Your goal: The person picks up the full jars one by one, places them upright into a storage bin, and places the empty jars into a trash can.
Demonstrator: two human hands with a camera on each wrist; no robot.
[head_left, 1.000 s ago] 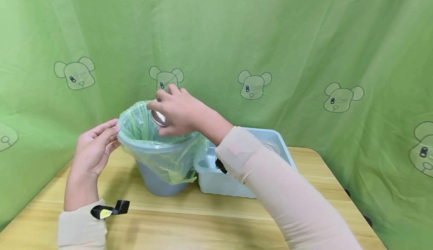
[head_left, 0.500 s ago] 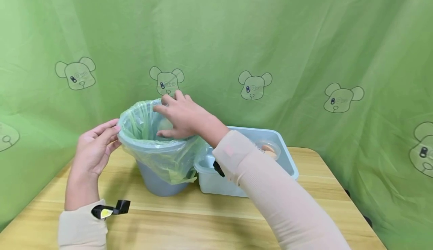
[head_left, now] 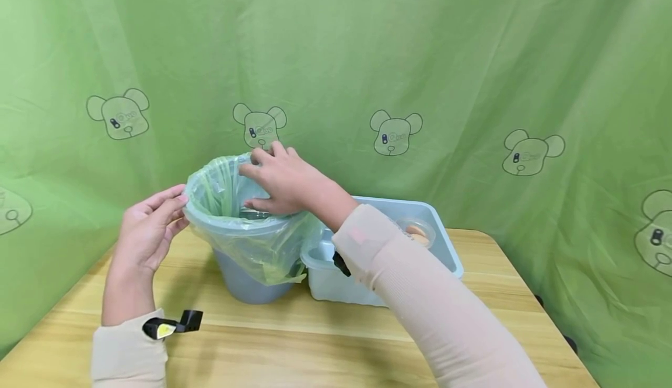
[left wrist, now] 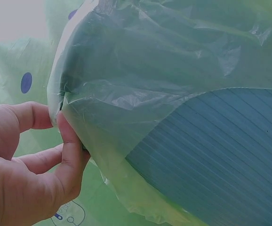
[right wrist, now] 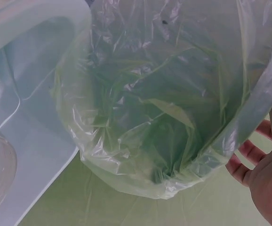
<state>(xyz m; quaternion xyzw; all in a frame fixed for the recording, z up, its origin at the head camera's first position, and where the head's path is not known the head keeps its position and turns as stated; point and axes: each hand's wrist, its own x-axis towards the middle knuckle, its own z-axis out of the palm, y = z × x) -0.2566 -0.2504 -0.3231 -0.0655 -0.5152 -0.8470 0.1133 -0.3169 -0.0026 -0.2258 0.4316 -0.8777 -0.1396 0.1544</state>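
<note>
A blue-grey trash bin, lined with a thin green plastic bag, stands left of centre in the head view. My left hand pinches its rim at the left side; the left wrist view shows the fingers on the bag-covered edge. Over the bin's mouth hangs my right hand, fingers spread, nothing held. Just below its thumb, a small clear, shiny surface shows inside the bag. The right hand hides much of the bin's inside. In the right wrist view, the bag's folds fill the middle.
A light-blue plastic tub stands against the bin's right side, partly covered by the right sleeve. In it sits a clear round container with tan-orange pieces. The wooden table lies beneath, with a green curtain behind.
My right hand has let go of a round, silver-topped item, which has dropped into the bin. The hand has moved slightly right. My left hand has kept its place on the rim.
</note>
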